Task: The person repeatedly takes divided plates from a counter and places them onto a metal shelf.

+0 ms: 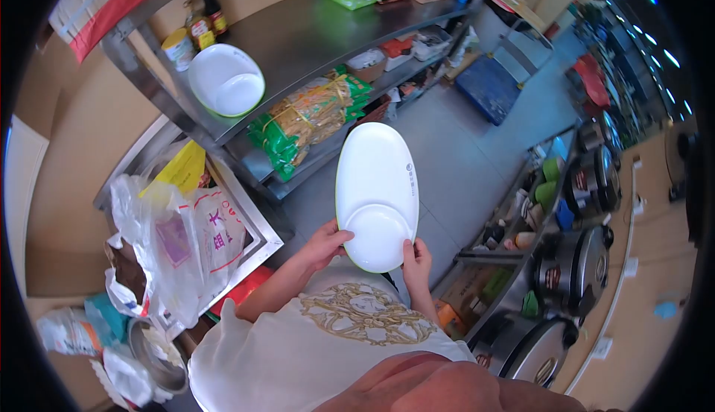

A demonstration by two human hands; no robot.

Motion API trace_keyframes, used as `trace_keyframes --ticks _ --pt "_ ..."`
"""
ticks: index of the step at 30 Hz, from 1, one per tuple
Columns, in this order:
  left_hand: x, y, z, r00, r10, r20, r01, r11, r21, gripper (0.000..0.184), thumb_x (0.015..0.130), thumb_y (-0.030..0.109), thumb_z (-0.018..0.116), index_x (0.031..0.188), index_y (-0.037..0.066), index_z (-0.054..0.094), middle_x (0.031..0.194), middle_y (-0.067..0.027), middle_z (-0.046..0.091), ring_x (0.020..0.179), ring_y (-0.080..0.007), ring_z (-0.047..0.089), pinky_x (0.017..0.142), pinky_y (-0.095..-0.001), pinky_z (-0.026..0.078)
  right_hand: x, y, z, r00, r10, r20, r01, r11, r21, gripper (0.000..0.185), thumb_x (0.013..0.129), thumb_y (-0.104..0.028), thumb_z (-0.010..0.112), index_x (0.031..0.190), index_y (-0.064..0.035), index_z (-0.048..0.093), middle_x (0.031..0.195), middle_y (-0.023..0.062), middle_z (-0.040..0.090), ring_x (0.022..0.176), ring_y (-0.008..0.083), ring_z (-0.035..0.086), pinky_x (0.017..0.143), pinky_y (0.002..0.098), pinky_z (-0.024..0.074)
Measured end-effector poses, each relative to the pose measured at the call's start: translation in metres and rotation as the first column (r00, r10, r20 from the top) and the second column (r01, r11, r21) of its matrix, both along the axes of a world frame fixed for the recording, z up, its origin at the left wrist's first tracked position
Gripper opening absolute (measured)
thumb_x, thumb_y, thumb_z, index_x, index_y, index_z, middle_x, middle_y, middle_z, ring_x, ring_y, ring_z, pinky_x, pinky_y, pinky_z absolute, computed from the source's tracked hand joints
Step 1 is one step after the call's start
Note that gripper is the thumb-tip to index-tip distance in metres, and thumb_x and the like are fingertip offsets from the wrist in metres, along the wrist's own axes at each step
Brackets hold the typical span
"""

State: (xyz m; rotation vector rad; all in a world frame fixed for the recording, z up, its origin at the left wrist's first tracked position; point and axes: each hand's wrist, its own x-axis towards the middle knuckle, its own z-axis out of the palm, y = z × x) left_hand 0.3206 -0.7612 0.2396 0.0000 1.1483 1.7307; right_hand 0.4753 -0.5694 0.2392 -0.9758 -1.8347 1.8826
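A long white oval plate with a round hollow at its near end is held in front of my body. My left hand grips its left edge, thumb on top. My right hand holds the lower right edge, also with the thumb over the rim. Small dark printing runs along the plate's right side, and a thin green line shows at its edge. The fingers beneath the plate are hidden. A similar white dish stands on the steel shelf at the upper left.
Sauce bottles and a tin stand behind that dish. Green packets fill the shelf below. Plastic bags lie on a metal-edged surface at left. Several rice cookers line the right shelf. A blue platform trolley stands farther back.
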Motion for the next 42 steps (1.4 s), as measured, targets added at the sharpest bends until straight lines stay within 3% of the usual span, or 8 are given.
trace_keyframes --ticks 5,14,17,25,32,35,38,42 --pt "-0.024 0.022 -0.009 0.994 0.112 -0.017 -0.112 0.993 -0.035 0.050 0.092 0.016 0.060 0.139 0.005 0.048 0.124 -0.0077 0.061 0.108 -0.0182 0.063 0.086 -0.0360 0.056 -0.049 0.040 -0.006 0.995 0.095 -0.021 -0.096 0.994 -0.056 0.023 0.101 -0.017 0.056 0.097 0.0034 0.065 0.082 0.0005 0.064 0.073 0.0052 0.052 0.064 0.0236 0.0435" --pt "-0.080 0.100 0.025 0.889 0.445 -0.106 -0.448 0.894 -0.007 0.047 0.094 0.014 0.058 0.139 0.002 0.048 0.124 -0.0093 0.062 0.110 -0.0200 0.063 0.091 -0.0379 0.055 -0.178 0.141 0.014 0.902 0.423 -0.089 -0.411 0.903 0.127 0.026 0.102 -0.018 0.053 0.092 0.0038 0.063 0.079 0.0012 0.063 0.073 0.0058 0.050 0.064 0.0248 0.0422" --pt "-0.099 0.127 0.035 0.848 0.506 -0.157 -0.513 0.858 -0.001 0.048 0.095 0.015 0.058 0.139 0.001 0.048 0.123 -0.0094 0.063 0.109 -0.0196 0.064 0.090 -0.0380 0.055 -0.213 0.169 0.031 0.873 0.483 -0.070 -0.463 0.865 0.195 0.027 0.102 -0.019 0.053 0.092 0.0050 0.063 0.077 0.0020 0.062 0.072 0.0065 0.049 0.063 0.0257 0.0421" --pt "-0.142 0.170 0.056 0.743 0.617 -0.258 -0.656 0.747 -0.103 0.049 0.100 0.025 0.057 0.141 0.002 0.046 0.122 -0.0104 0.062 0.109 -0.0187 0.062 0.089 -0.0358 0.054 -0.288 0.202 0.031 0.838 0.540 -0.080 -0.528 0.838 0.135 0.030 0.102 -0.021 0.052 0.090 0.0047 0.063 0.075 0.0026 0.060 0.071 0.0072 0.048 0.062 0.0270 0.0407" --pt "-0.173 0.177 0.053 0.564 0.762 -0.318 -0.809 0.588 -0.024 0.069 0.099 0.021 0.061 0.153 0.002 0.021 0.136 -0.0161 0.052 0.111 -0.0206 0.061 0.088 -0.0372 0.055 -0.351 0.186 0.038 0.822 0.551 -0.142 -0.544 0.835 0.086 0.033 0.103 -0.023 0.051 0.099 0.0061 0.066 0.088 0.0065 0.068 0.080 0.0106 0.057 0.074 0.0276 0.0460" --pt "-0.189 0.170 0.039 0.500 0.761 -0.414 -0.827 0.561 0.032 0.074 0.096 0.017 0.065 0.153 -0.001 0.020 0.137 -0.0184 0.051 0.108 -0.0202 0.062 0.087 -0.0361 0.055 -0.389 0.175 0.024 0.815 0.554 -0.169 -0.538 0.832 0.132 0.033 0.103 -0.023 0.051 0.101 0.0062 0.066 0.088 0.0075 0.068 0.080 0.0112 0.057 0.074 0.0287 0.0466" --pt "-0.212 0.161 0.017 0.425 0.634 -0.646 -0.838 0.546 -0.014 0.077 0.092 0.017 0.069 0.151 -0.003 0.023 0.138 -0.0188 0.050 0.106 -0.0203 0.062 0.085 -0.0351 0.056 -0.429 0.166 0.013 0.782 0.610 -0.126 -0.571 0.783 0.248 0.030 0.102 -0.021 0.052 0.103 0.0052 0.065 0.087 0.0100 0.068 0.078 0.0129 0.059 0.072 0.0306 0.0478" --pt "-0.247 0.145 0.028 0.386 0.458 -0.801 -0.868 0.475 -0.147 0.082 0.085 0.017 0.076 0.149 -0.005 0.028 0.140 -0.0213 0.046 0.109 -0.0244 0.061 0.087 -0.0349 0.055 -0.485 0.151 -0.011 0.748 0.662 -0.049 -0.611 0.716 0.339 0.027 0.100 -0.021 0.057 0.096 0.0048 0.064 0.074 0.0105 0.065 0.067 0.0165 0.060 0.065 0.0328 0.0481"
